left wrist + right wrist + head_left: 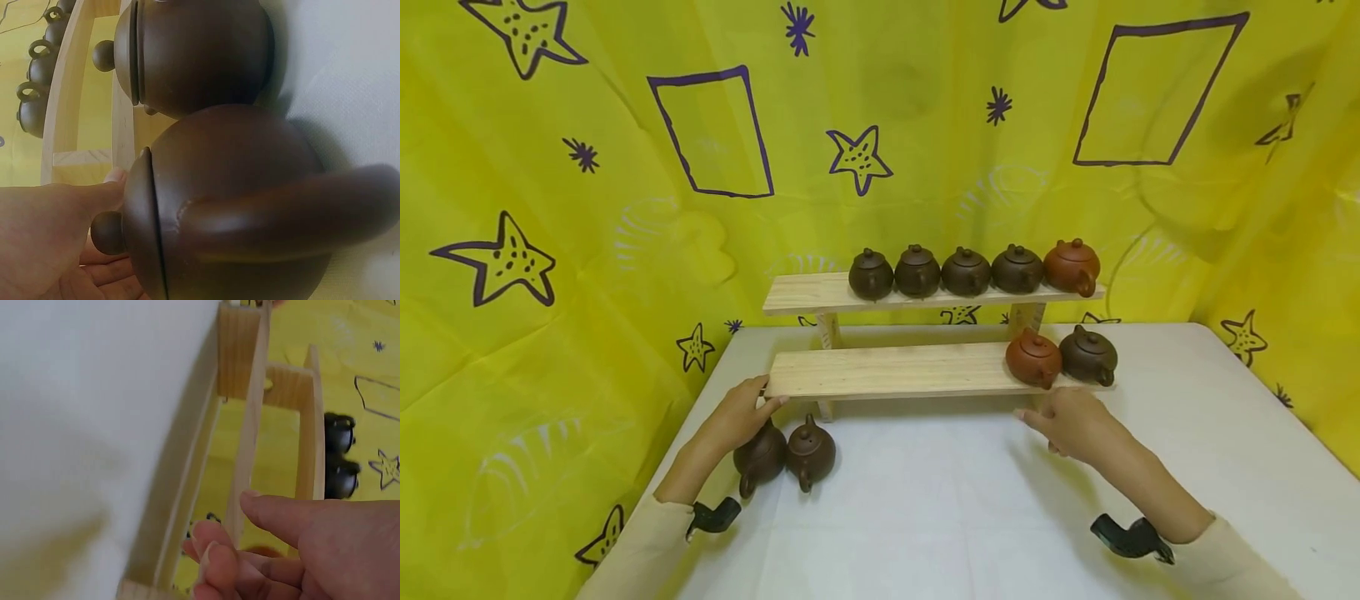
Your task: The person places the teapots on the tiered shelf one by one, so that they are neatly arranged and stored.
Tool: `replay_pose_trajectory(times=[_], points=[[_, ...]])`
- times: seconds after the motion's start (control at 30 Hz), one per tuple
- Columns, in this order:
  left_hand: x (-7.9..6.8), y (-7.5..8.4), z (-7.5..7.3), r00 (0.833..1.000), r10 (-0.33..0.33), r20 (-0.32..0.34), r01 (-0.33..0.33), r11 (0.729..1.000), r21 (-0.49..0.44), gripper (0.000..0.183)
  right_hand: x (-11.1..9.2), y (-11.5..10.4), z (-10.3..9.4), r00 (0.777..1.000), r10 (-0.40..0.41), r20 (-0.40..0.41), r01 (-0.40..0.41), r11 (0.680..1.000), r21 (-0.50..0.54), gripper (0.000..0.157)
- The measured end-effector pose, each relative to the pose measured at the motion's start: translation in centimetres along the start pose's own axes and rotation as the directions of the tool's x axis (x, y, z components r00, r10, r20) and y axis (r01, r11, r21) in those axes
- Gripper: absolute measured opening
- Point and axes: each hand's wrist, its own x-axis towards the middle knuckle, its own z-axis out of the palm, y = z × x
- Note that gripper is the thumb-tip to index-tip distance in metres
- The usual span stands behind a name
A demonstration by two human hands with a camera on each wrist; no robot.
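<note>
My left hand (pixel 742 414) is at the left end of the wooden shelf's lower board (pixel 880 371), its thumb on the front edge and its fingers round the end. Just below it, a dark brown teapot (pixel 760 454) stands on the table beside another brown teapot (pixel 811 454). Both look large in the left wrist view, where the first teapot (pixel 231 150) partly covers the fingers. Near the lower board's right front edge, my right hand (pixel 1075 423) holds nothing, its fingers loosely curled. Above it on that board sit a reddish teapot (pixel 1033 358) and a dark teapot (pixel 1088 356).
On the upper board (pixel 808 292), several dark teapots (pixel 917 271) stand in a row, with a reddish teapot (pixel 1070 265) at the right end. A white-covered table (pixel 910 517) lies under the shelf. Yellow patterned cloth (pixel 925 192) hangs behind and at both sides.
</note>
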Motion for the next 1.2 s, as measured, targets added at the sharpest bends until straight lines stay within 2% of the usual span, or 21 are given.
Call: replay_pose_trajectory(times=[0.07,0.17,0.33,0.4,0.6,0.67,0.77,0.93,1.1,1.2], points=[[0.0,0.1,-0.1,1.0,0.002,0.0,-0.002,1.0,0.003,0.038,0.1,-0.9,1.1,0.999,-0.03,0.024,0.031,0.999,-0.023,0.05],[-0.1,0.1,-0.1,1.0,0.003,0.0,-0.003,1.0,0.003,0.037,0.4,-2.9,3.3,0.995,-0.1,0.014,0.101,0.994,-0.036,0.047],[-0.1,0.0,-0.1,1.0,-0.002,0.001,0.002,1.0,-0.004,0.038,0.5,-7.4,7.2,0.984,-0.176,-0.012,0.176,0.984,0.01,0.046],[0.0,0.0,-0.1,1.0,-0.002,0.0,0.002,1.0,-0.002,0.04,0.5,-9.4,8.5,0.978,-0.207,0.0,0.207,0.978,0.024,0.047],[-0.1,0.0,-0.1,1.0,-0.009,-0.008,0.009,1.0,0.008,0.042,0.4,-15.0,11.8,0.929,-0.358,0.096,0.364,0.93,-0.05,0.051],[-0.1,0.0,-0.2,1.0,-0.006,-0.008,0.006,1.0,0.015,0.043,0.5,-16.6,12.8,0.92,-0.374,0.115,0.384,0.92,-0.078,0.051],[-0.1,0.0,-0.2,1.0,0.001,-0.008,-0.001,1.0,0.026,0.044,1.0,-18.7,13.9,0.916,-0.39,0.09,0.4,0.905,-0.144,0.055],[-0.2,0.0,-0.5,1.0,-0.01,-0.004,0.01,1.0,0.025,0.045,2.0,-21.3,15.3,0.903,-0.429,0.013,0.422,0.884,-0.2,0.064],[-0.2,0.1,-0.5,1.0,-0.012,0.001,0.012,1.0,0.019,0.046,2.8,-22.4,15.8,0.903,-0.428,-0.039,0.419,0.897,-0.143,0.063],[-0.3,0.3,-0.5,1.0,-0.002,0.001,0.002,1.0,0.01,0.044,3.0,-22.3,15.8,0.909,-0.416,-0.037,0.409,0.904,-0.123,0.059]])
